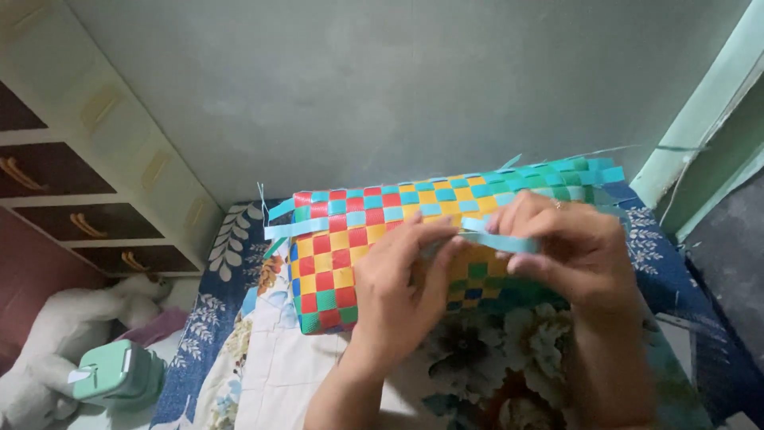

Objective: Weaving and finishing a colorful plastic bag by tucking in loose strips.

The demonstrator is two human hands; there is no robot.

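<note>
The pale grey-green plastered wall (382, 87) fills the upper half of the frame. Below it, a floral-printed quilt in blue, white and green (263, 366) spreads across the lower centre. At the upper left stands a cream chest of drawers with dark brown drawer fronts (56, 183), and beneath it, in the lower left corner, lies a white plush toy (56, 342) with a mint-green plastic box (115, 374) just beside it.

On the quilt, in the middle of the frame, rests a half-woven basket of flat plastic strips in red, yellow, green and light blue checks (342, 255), with loose strip ends sticking out at its left side and along its upper right edge.

The left hand (402, 283) lies on the basket's face, fingers curled and pinching the near end of a light blue plastic strip (509, 241). The right hand (569, 247) is closed around the same strip further along, holding it taut across the weave.

The step in hand looks like threading this strip through the basket's crossing strips. The next move probably calls for lifting alternate strips with one fingertip while the other hand feeds the strip flat, without twisting it.
</note>
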